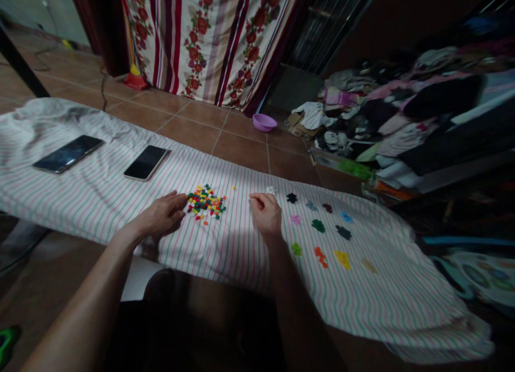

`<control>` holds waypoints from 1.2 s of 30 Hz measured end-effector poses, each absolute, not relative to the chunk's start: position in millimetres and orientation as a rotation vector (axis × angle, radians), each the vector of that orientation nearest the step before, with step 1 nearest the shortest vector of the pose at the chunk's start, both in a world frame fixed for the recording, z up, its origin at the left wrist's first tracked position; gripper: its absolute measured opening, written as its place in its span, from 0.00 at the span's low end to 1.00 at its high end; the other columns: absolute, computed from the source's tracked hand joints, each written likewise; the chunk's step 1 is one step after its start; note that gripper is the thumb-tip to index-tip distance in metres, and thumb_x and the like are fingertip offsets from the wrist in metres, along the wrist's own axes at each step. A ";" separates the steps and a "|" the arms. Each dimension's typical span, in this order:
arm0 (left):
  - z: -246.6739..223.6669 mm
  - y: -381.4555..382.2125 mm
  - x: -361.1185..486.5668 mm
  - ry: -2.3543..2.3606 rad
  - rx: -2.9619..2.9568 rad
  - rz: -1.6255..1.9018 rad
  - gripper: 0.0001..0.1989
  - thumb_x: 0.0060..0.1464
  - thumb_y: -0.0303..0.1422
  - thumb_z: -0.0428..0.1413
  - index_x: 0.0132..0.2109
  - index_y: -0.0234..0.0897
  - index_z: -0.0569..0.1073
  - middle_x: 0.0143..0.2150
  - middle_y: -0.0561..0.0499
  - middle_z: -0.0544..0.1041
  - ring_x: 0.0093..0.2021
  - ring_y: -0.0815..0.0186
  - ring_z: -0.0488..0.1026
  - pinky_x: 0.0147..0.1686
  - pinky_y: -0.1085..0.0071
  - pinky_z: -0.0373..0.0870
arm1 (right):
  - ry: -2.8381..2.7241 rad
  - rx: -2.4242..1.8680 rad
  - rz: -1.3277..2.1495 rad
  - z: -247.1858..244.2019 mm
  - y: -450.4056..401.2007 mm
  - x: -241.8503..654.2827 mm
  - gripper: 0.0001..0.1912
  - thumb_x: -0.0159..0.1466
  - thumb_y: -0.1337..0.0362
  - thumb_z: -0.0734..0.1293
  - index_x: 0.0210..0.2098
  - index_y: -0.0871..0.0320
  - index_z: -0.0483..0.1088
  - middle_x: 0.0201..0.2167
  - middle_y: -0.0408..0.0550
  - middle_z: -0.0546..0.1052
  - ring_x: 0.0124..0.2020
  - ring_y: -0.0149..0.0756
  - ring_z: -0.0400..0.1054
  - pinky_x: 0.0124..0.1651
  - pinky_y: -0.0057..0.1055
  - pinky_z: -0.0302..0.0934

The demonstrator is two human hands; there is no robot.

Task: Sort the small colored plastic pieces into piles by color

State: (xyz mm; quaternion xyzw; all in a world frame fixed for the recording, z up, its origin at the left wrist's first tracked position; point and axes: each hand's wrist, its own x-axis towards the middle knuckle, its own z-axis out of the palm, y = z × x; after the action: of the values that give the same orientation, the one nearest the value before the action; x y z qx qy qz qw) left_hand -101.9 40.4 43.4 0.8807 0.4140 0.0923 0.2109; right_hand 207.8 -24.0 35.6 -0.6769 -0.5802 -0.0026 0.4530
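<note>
Left grip (164, 211) loose; right grip (268, 214) unclear; one mixed bead pile (206, 203); twelve sorted piles (318, 225).

Free cloth (237, 232) between bead pile (206, 202) and right grip (267, 214)

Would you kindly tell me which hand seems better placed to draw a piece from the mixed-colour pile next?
Probably the left hand: it lies right beside the mixed-colour pile, whereas the right hand is farther off, near the small white cluster.
</note>
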 end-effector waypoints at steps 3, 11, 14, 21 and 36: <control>38.1 42.5 -103.5 1.155 2.453 0.277 0.25 0.58 0.37 0.45 0.61 0.39 0.68 0.64 0.44 0.71 0.68 0.53 0.62 0.66 0.51 0.61 | -1.352 -1.743 -0.027 32.5 -32.0 233.5 0.13 0.59 0.62 0.61 0.34 0.56 0.78 0.32 0.49 0.76 0.33 0.37 0.71 0.42 0.37 0.68; 32.4 45.4 -105.8 1.178 2.448 0.285 0.25 0.57 0.39 0.46 0.60 0.40 0.68 0.64 0.45 0.71 0.68 0.52 0.62 0.66 0.53 0.61 | -1.136 -1.874 0.093 21.8 -49.3 276.8 0.15 0.58 0.56 0.63 0.36 0.57 0.77 0.31 0.50 0.78 0.32 0.40 0.73 0.41 0.41 0.69; 34.3 45.3 -104.7 1.167 2.452 0.309 0.24 0.57 0.39 0.46 0.59 0.43 0.69 0.62 0.46 0.73 0.67 0.53 0.64 0.65 0.53 0.62 | -1.194 -1.867 0.034 22.1 -52.3 280.3 0.15 0.58 0.57 0.62 0.32 0.56 0.78 0.32 0.50 0.78 0.34 0.40 0.73 0.44 0.42 0.69; 43.8 41.9 -101.6 1.130 2.467 0.274 0.23 0.58 0.39 0.44 0.57 0.41 0.69 0.57 0.45 0.76 0.62 0.53 0.69 0.65 0.50 0.62 | -1.294 -1.898 -0.055 16.3 -53.5 276.4 0.11 0.57 0.58 0.65 0.29 0.57 0.77 0.30 0.51 0.75 0.34 0.41 0.72 0.44 0.45 0.69; 39.5 43.7 -101.6 1.129 2.469 0.307 0.24 0.57 0.40 0.45 0.58 0.41 0.69 0.58 0.46 0.76 0.62 0.55 0.69 0.65 0.53 0.62 | -1.744 -1.561 0.211 9.2 -40.9 172.7 0.10 0.63 0.71 0.63 0.35 0.55 0.76 0.35 0.48 0.74 0.35 0.34 0.71 0.42 0.31 0.71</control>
State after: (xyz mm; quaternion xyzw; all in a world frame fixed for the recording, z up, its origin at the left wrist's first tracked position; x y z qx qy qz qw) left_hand -101.6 43.7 39.5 0.8848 0.4047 0.1101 0.2031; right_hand 172.7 -40.9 9.2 -0.6129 -0.6848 0.0829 0.3854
